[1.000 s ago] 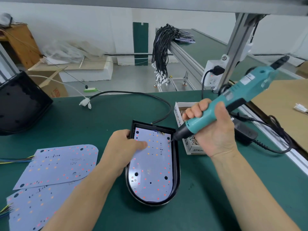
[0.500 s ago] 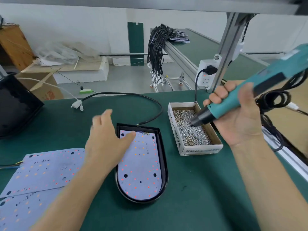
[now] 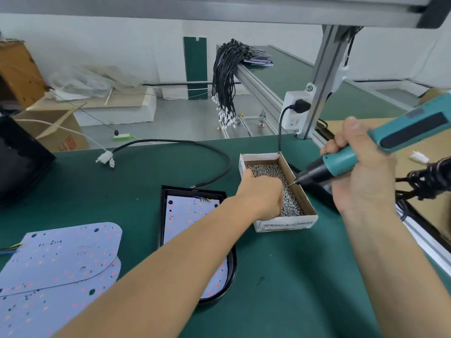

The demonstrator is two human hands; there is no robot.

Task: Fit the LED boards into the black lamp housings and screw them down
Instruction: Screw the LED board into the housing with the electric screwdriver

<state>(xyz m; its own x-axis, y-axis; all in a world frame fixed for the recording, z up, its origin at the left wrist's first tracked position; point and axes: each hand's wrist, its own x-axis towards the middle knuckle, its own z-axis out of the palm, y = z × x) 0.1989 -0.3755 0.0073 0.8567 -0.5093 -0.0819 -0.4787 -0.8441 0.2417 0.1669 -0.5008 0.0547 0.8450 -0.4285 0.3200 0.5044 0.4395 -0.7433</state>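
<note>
On the green-matted desk (image 3: 280, 289) the left hand (image 3: 262, 195) digs curled fingers into the cardboard box of silver screws (image 3: 288, 223), the right hand (image 3: 363, 176) grips the teal electric screwdriver (image 3: 346, 159), and the white LED board (image 3: 185, 215) lies inside the black lamp housing (image 3: 230, 272).

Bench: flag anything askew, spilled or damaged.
Nothing stands out. The LED board lies flat inside the black housing, the screws stay within their cardboard box, and the spare boards are merely loosely stacked at the left.
</note>
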